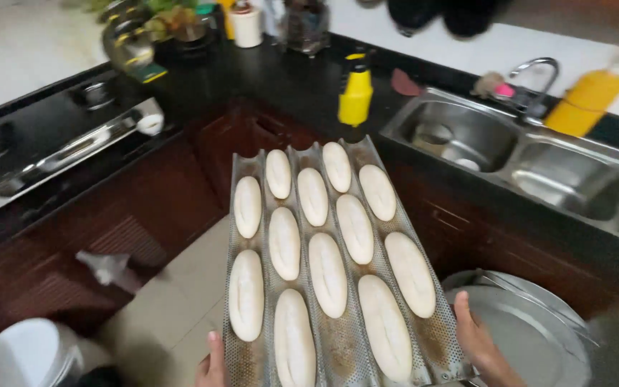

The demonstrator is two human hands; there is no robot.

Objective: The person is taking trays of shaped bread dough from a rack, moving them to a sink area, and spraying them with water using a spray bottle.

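Observation:
I hold a perforated metal baguette tray (424, 334) out in front of me, level above the kitchen floor. Several pale, slashed raw dough loaves (327, 273) lie in its channels. My left hand (212, 362) grips the tray's near edge at the bottom left, thumb on top. At the near right corner my right hand (477, 341) grips it too, thumb along the rim.
A double steel sink (521, 154) with a tap sits in the black counter to the right. A yellow spray bottle (355, 92) stands by the corner. A stove (59, 143) is left. A steel lidded pot (539, 330) is below right, a white bin (19, 355) bottom left.

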